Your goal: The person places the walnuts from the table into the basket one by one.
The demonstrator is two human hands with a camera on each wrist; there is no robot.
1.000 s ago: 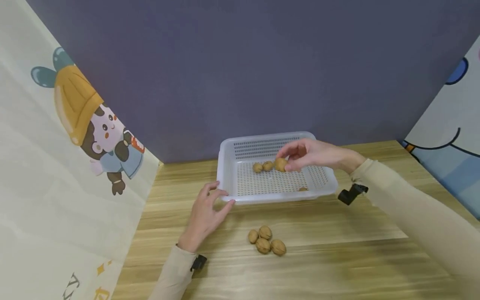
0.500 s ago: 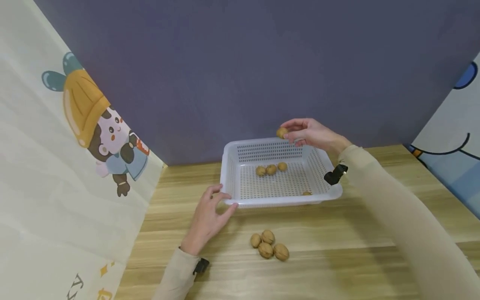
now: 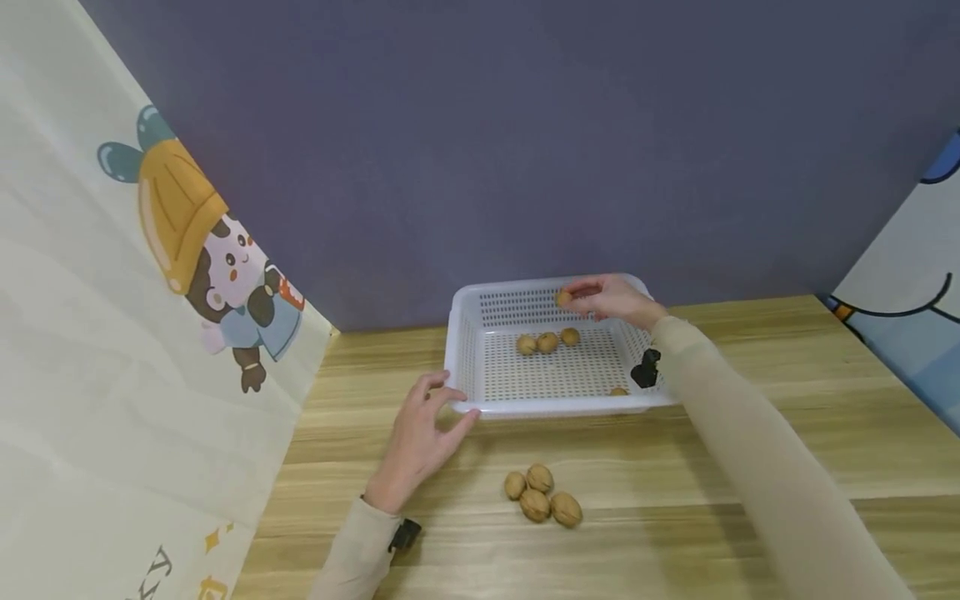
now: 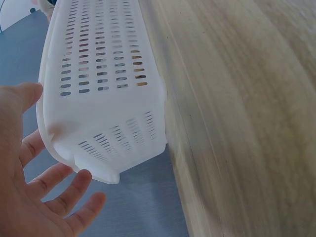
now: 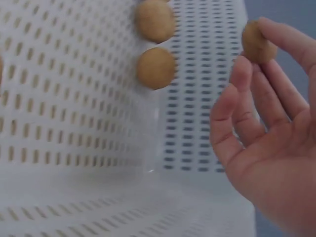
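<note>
My right hand (image 3: 615,300) pinches a walnut (image 3: 563,297) between thumb and fingertips near the basket's back wall. In the right wrist view the same walnut (image 5: 257,42) shows by the basket's rim, against the dark backdrop. Below it, several walnuts lie in the white perforated plastic basket (image 3: 570,408). Three sit in a row, the middle walnut (image 3: 547,342) among them; another walnut (image 3: 618,392) is partly hidden by the front rim. At the basket's front left corner, my left hand (image 3: 416,442) holds the rim between thumb and fingers.
Several walnuts (image 3: 536,505) lie in a cluster on the wooden table (image 3: 675,500) in front of the basket. A dark upright backdrop (image 3: 480,150) rises behind it. White printed sheets stand at the left and right sides.
My right hand first rises with its walnut from above the basket's middle to over its back rim, then lowers slightly. The left hand stays at the corner. The head view shifts a little.
</note>
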